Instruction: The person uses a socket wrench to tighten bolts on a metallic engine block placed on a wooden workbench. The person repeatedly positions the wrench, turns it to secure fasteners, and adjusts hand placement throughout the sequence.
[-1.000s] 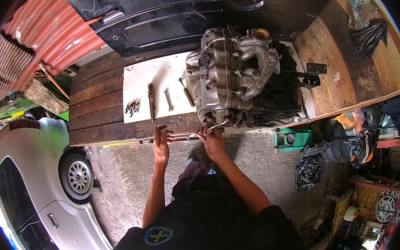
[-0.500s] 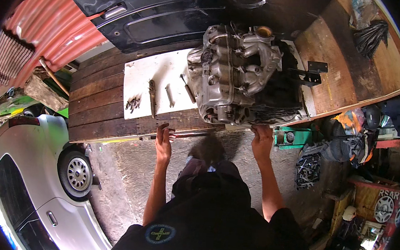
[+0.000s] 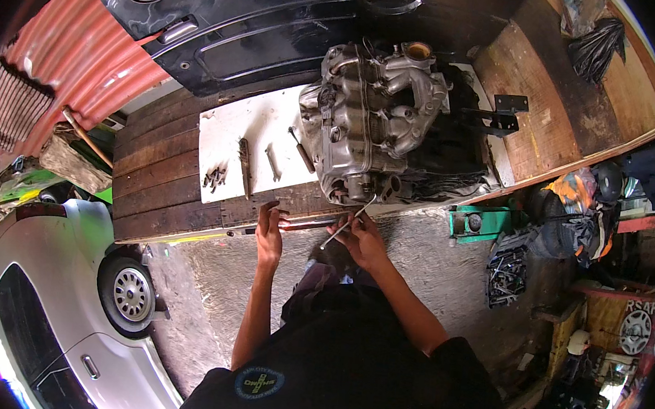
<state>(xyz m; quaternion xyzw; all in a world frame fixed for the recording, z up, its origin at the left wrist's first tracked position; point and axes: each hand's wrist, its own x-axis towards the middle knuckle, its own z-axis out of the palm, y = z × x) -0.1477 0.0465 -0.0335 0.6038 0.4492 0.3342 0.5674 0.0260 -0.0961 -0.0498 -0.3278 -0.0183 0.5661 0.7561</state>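
Note:
My right hand (image 3: 361,242) grips a thin silver metal rod (image 3: 347,223) that slants up toward the engine; its exact kind is unclear. My left hand (image 3: 269,234) hovers at the bench's front edge with fingers apart, nothing plainly in it. A dark bar (image 3: 306,226) runs along that edge between both hands. Beyond, a grey metal engine (image 3: 349,129) with branching manifold pipes rests on the bench. Left of it, on a white board (image 3: 222,131), lie a spanner (image 3: 272,164), a dark rod-shaped tool (image 3: 301,152), a long brownish tool (image 3: 244,169) and several small bolts (image 3: 214,179).
The wooden bench (image 3: 158,162) meets a dark vehicle panel (image 3: 271,39) at the back. A black metal bracket (image 3: 501,117) sticks out right of the engine. On the floor at right are a green jack (image 3: 476,224) and a tray of tools (image 3: 508,276). A silver car (image 3: 52,283) stands at left.
My right hand has moved left from the bench edge below the engine toward my left hand, and the silver rod now shows in it. The left hand has barely moved.

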